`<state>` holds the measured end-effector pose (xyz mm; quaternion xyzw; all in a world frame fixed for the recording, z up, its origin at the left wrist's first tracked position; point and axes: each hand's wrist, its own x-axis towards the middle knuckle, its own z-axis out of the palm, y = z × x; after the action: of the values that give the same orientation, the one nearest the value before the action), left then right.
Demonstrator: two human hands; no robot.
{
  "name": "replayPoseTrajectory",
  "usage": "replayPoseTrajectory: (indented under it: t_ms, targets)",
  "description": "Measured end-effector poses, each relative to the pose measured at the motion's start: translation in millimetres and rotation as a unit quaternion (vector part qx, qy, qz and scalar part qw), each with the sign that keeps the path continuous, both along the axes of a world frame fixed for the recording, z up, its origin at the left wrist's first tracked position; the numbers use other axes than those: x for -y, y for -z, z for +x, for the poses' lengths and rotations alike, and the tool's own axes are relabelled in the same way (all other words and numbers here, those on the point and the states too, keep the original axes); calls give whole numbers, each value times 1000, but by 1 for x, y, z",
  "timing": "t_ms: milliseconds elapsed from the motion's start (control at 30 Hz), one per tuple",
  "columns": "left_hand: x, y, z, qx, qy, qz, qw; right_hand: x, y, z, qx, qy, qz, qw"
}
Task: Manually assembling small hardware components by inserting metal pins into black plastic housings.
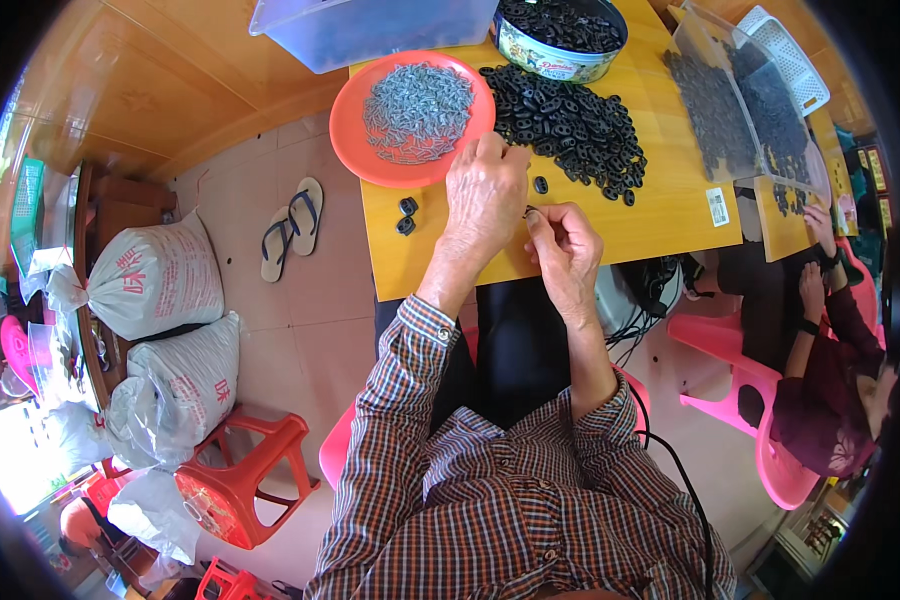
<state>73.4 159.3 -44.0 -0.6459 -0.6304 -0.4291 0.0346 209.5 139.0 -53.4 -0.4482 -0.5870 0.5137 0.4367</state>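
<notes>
left hand (488, 185): fingers curled near red plate (346, 130) of metal pins (420, 108); contents cannot be told. right hand (567, 255): thumb and forefinger pinched on small black piece (528, 212).

Desk (690, 205): warm yellow. Plate (350, 135): coral-red; metal bits (420, 105) on it silver-grey. Heaped pieces (575, 125): solid black, as are the loose pair (407, 207). Round tin (548, 67): pale side, multicoloured print. Tub (370, 30): translucent blue. Perforated basket (785, 55): white. Wearer's shirt (490, 510): plaid, rust-orange and dark checks with white lines. Trousers (515, 340): black. Floor tiles (355, 270): dull pink-beige. Sandals (307, 215): beige soles, navy straps. Sacks (165, 275): white, red print. Near stool (290, 440): red. Co-worker's top (810, 420): dark maroon, paler floral motif. Co-worker's chair (745, 385): bright pink.
</notes>
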Motion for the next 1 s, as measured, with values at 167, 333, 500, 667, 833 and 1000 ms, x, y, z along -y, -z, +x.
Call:
replayPoseTrajectory:
  t_ms: [167, 333, 500, 667, 833, 1000]
  targets:
    - [-14, -1, 6, -61, -2, -87, 994, -2, 2, 3, -4, 10, 3, 1000]
    - [-16, -3, 5, -89, -7, -121, 989, 1, 3, 3, -45, 43, -26, 998]
    - [-22, -1, 11, -104, -17, -171, 980, 2, -1, 1, -73, 63, -32, 995]
    - [-23, 6, 13, -87, -38, -159, 983, 2, 2, 0, -74, 54, -25, 995]
    - [-21, 4, 15, -79, -32, -142, 986, 2, 0, 4, -68, 60, -18, 996]
    - [-15, -2, 12, -104, -28, -149, 983, 3, -6, 1, -73, 66, -41, 994]
